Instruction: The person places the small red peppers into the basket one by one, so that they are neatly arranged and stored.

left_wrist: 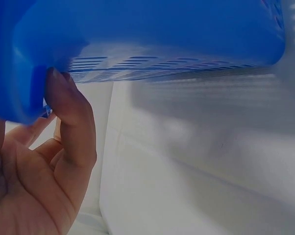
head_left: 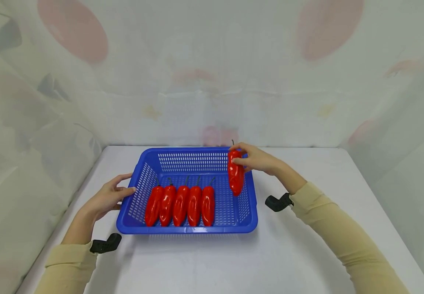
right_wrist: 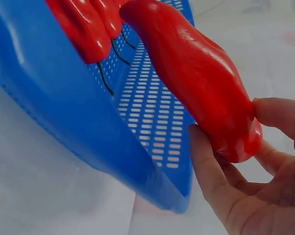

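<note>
A blue plastic basket [head_left: 188,230] with slotted walls stands tilted or raised slightly above the white table. Inside it, on the left and middle, several red peppers [head_left: 180,206] lie side by side, stems pointing away. At the basket's left side my left hand [head_left: 107,197] grips the rim, thumb on top; in the left wrist view the curled fingers [left_wrist: 76,122] reach under that rim. My right hand [head_left: 257,159] pinches another red pepper [right_wrist: 201,78] near its stem end, between thumb and fingers. That pepper hangs over the basket's right part, tip downward.
The white table [head_left: 300,245] extends to both sides and in front of the basket. Behind it and at the sides hang pale sheets [head_left: 204,114] with faded printed shapes. A black wrist device [head_left: 279,202] is on each arm.
</note>
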`<state>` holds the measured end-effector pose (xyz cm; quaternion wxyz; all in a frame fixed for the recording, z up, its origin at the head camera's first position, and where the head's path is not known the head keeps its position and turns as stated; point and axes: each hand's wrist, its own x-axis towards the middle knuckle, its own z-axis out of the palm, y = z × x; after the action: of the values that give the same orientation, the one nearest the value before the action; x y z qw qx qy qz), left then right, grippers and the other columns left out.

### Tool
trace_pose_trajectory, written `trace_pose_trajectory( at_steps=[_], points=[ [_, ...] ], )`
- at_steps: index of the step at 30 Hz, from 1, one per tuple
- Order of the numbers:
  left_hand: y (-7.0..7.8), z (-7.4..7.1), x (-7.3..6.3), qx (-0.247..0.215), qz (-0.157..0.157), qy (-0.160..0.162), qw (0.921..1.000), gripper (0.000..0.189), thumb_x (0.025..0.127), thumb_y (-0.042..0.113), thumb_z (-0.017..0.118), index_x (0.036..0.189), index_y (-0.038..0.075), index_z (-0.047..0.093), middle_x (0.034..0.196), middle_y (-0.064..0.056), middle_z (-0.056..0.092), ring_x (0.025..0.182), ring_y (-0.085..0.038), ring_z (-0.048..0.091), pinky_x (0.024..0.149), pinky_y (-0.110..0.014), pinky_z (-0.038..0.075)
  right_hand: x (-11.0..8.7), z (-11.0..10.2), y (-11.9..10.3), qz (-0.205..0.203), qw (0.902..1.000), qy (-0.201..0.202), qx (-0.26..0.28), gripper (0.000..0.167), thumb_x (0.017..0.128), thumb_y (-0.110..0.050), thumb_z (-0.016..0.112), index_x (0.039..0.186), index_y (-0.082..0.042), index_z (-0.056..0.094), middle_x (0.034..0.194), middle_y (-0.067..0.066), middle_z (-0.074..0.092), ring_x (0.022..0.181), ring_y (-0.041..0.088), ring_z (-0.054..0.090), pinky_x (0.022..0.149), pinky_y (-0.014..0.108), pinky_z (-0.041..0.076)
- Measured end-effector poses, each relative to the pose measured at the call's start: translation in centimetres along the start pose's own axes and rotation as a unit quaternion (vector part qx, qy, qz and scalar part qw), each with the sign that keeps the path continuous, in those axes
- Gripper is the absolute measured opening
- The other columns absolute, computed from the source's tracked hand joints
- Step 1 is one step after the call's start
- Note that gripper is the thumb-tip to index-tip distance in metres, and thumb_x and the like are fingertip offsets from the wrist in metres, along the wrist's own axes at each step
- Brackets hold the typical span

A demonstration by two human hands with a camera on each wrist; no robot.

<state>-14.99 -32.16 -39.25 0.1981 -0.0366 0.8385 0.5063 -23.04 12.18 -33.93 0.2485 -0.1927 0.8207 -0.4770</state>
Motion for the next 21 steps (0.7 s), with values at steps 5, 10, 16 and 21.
trace_pose_trajectory(
  at_steps=[5,10,16,21],
  points=[
    [0.1,0.0,-0.1,-0.001,-0.001,-0.003,1.0000,0.076,0.092,0.033,0.055,0.149,0.016,0.008,0.120,-0.031,0.050,0.088,-0.026,0.065,0.075,-0.047,0.055,0.7,0.9,-0.3,0.011,0.9998,-0.017,-0.005,0.045,0.091,-0.017,0.055,0.132,-0.009,0.039,0.126,0.019,0.044,0.111,0.034,0.051,0.079,0.043,0.054],
    [0.3,0.0,-0.2,-0.003,0.000,-0.004,1.0000,0.076,0.091,0.033,0.056,0.149,0.015,0.009,0.120,-0.031,0.050,0.088,-0.026,0.065,0.075,-0.046,0.055,1.6,1.8,-0.5,0.029,0.9988,-0.038,-0.008,0.043,0.091,-0.017,0.056,0.131,-0.010,0.040,0.125,0.019,0.045,0.107,0.033,0.055,0.083,0.046,0.052],
    [0.4,0.0,-0.3,0.000,0.000,-0.004,1.0000,0.076,0.092,0.032,0.056,0.149,0.015,0.009,0.118,-0.031,0.051,0.088,-0.025,0.065,0.075,-0.046,0.055,2.6,2.8,-0.8,0.051,0.9966,-0.060,-0.024,0.043,0.089,-0.017,0.059,0.128,-0.012,0.043,0.124,0.017,0.047,0.105,0.030,0.057,0.078,0.041,0.055],
    [0.4,-0.1,-0.3,-0.001,0.000,-0.005,1.0000,0.076,0.092,0.032,0.056,0.149,0.015,0.009,0.118,-0.030,0.051,0.087,-0.025,0.065,0.074,-0.046,0.055,3.3,3.4,-0.7,0.068,0.9949,-0.072,-0.021,0.040,0.089,-0.015,0.059,0.126,-0.011,0.044,0.119,0.017,0.048,0.103,0.029,0.057,0.079,0.044,0.054]
  ],
)
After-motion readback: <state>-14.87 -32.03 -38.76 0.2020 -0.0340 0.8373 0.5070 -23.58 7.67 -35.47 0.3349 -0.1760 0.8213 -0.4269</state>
